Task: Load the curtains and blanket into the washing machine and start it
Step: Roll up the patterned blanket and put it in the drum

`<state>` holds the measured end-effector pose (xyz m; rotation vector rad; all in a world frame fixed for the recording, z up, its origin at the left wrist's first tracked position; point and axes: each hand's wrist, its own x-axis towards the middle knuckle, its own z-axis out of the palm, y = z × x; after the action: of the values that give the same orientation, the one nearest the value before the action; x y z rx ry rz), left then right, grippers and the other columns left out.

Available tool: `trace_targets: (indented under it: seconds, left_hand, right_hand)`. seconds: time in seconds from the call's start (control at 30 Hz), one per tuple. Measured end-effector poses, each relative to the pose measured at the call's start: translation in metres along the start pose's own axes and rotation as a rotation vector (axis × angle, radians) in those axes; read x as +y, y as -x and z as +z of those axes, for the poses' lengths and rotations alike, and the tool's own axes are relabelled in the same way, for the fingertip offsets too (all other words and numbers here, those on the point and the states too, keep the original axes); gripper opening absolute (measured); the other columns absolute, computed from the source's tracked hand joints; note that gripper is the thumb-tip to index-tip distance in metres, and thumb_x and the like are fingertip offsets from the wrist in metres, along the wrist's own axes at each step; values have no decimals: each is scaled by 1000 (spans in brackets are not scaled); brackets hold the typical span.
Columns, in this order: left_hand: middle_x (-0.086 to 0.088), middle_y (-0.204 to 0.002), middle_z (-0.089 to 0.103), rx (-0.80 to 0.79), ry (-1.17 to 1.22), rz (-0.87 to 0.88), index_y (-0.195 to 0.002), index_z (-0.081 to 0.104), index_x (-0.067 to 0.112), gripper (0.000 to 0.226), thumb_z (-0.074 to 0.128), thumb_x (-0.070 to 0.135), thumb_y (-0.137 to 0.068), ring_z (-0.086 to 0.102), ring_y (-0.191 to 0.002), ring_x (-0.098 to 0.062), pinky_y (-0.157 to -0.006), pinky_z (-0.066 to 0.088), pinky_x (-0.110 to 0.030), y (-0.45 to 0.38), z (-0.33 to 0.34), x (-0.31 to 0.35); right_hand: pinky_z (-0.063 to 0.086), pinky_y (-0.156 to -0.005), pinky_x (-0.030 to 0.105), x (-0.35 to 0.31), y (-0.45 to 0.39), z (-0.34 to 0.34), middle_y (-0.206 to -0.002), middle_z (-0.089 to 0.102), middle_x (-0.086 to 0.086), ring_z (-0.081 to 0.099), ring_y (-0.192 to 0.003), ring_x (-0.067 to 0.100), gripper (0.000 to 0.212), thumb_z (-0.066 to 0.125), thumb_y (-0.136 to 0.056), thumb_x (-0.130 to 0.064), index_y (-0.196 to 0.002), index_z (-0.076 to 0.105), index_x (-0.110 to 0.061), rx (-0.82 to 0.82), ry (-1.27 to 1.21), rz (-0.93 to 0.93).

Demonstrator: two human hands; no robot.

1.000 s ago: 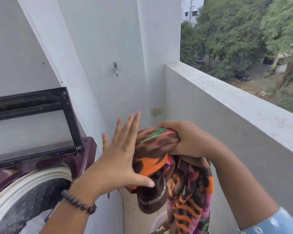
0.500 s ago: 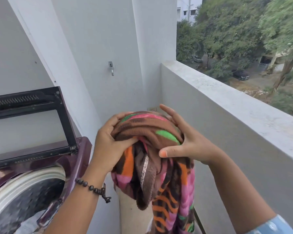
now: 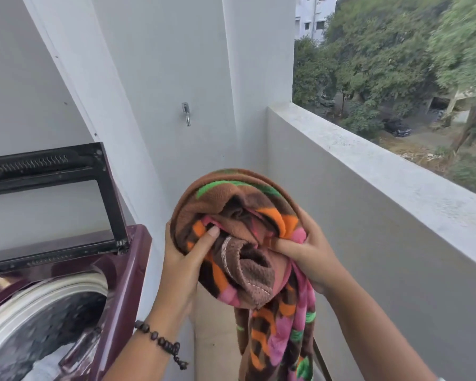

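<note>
The blanket [image 3: 239,221], a brown fleece patterned in orange, pink and green, was bunched into a rounded bundle that you held up in front of you, to the right of the washing machine [image 3: 121,284] and not yet over its drum [image 3: 47,320]. You gathered it this way, most likely, so that the bulk could pass through the opening in one piece. A long tail of the fabric hung free below the bundle and ran out of the bottom of the view; it could snag on the machine's rim.

Your left hand [image 3: 182,259] gripped the bundle's left flank, thumb pressed into the folds at the front and fingers curled behind. Your right hand [image 3: 308,257] gripped the right flank, thumb dug into the cloth. The bundle therefore sat between the two grips and rose above them, its weight shared.

The lid [image 3: 52,193] stood raised at the back of the machine, leaving the drum open; pale fabric [image 3: 47,364] already lay inside, though whether it was curtains cannot be told. The balcony parapet [image 3: 368,166] ran close on your right.
</note>
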<state>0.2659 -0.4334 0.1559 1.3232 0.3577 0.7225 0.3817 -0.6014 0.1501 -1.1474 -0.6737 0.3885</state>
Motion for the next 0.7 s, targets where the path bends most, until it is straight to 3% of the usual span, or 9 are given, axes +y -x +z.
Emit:
trace_targets:
  seconds: [0.1, 0.2, 0.27, 0.33, 0.4, 0.5, 0.57, 0.63, 0.7]
  left_hand:
    - [4, -139, 55, -293, -194, -23, -149, 30, 29, 100, 83, 25, -64, 58, -121, -5, -86, 53, -18, -1, -19, 12]
    - [25, -159, 14, -490, -438, -15, -148, -5, 53, 129, 90, 33, -63, 28, -133, 21, -99, 40, -7, -3, -25, 43]
    - [29, -159, -7, -561, -790, 120, -142, -21, 59, 141, 91, 47, -58, 1, -139, 22, -119, 20, -23, -5, -16, 59]
    - [23, -161, -10, -646, -1152, 256, -137, -33, 57, 146, 86, 63, -52, -17, -145, 7, -122, -6, -48, -7, -1, 66]
    - [18, -162, 13, -706, -1345, 311, -139, -35, 51, 146, 82, 66, -54, 5, -149, -1, -119, -9, -57, -13, 8, 63]
    - [13, -136, 55, -644, -1377, 351, -148, -16, 47, 134, 83, 60, -58, 51, -127, -14, -118, 24, -47, -24, 9, 54]
    - [10, -122, 64, -625, -1335, 359, -148, -1, 48, 121, 82, 54, -60, 62, -110, -19, -97, 48, -39, -25, 5, 47]
    - [9, -119, 64, -626, -1332, 355, -147, 6, 49, 113, 80, 48, -62, 64, -103, -20, -84, 53, -39, -25, 3, 39]
    - [7, -119, 63, -624, -1361, 340, -148, 7, 46, 113, 80, 45, -62, 63, -102, -21, -83, 53, -40, -25, 2, 33]
  right_hand:
    - [53, -95, 45, -10, -7, -12, -119, 70, 11, 67, -108, 27, 66, 78, -62, -4, -124, 62, -17, -17, 151, -45]
    - [48, -102, 39, -21, -18, -16, -119, 67, 7, 62, -114, 18, 72, 78, -60, -10, -130, 60, -20, -129, 578, -137]
    - [46, -96, 29, -27, -23, -10, -112, 62, 3, 59, -108, 13, 75, 78, -61, -21, -132, 56, -29, -237, 857, -167]
    - [42, -91, 18, -33, -26, 3, -110, 58, 3, 55, -105, 12, 79, 79, -62, -24, -137, 51, -32, -362, 974, -176]
    - [37, -93, 12, -36, -27, 14, -115, 56, 4, 51, -107, 14, 83, 82, -64, -23, -139, 46, -32, -431, 1037, -188]
    - [29, -92, 9, -39, -26, 20, -124, 52, -1, 43, -116, 15, 87, 83, -66, -33, -140, 39, -31, -409, 1166, -179]
    - [34, -95, 20, -37, -24, 22, -121, 49, -2, 42, -115, 17, 89, 82, -66, -43, -142, 36, -31, -402, 1255, -144]
    - [40, -93, 30, -33, -22, 24, -110, 46, -2, 43, -108, 18, 85, 81, -66, -49, -138, 39, -29, -391, 1349, -127]
    - [45, -85, 34, -30, -21, 28, -101, 43, -2, 45, -97, 19, 72, 79, -66, -51, -125, 49, -24, -365, 1429, -125]
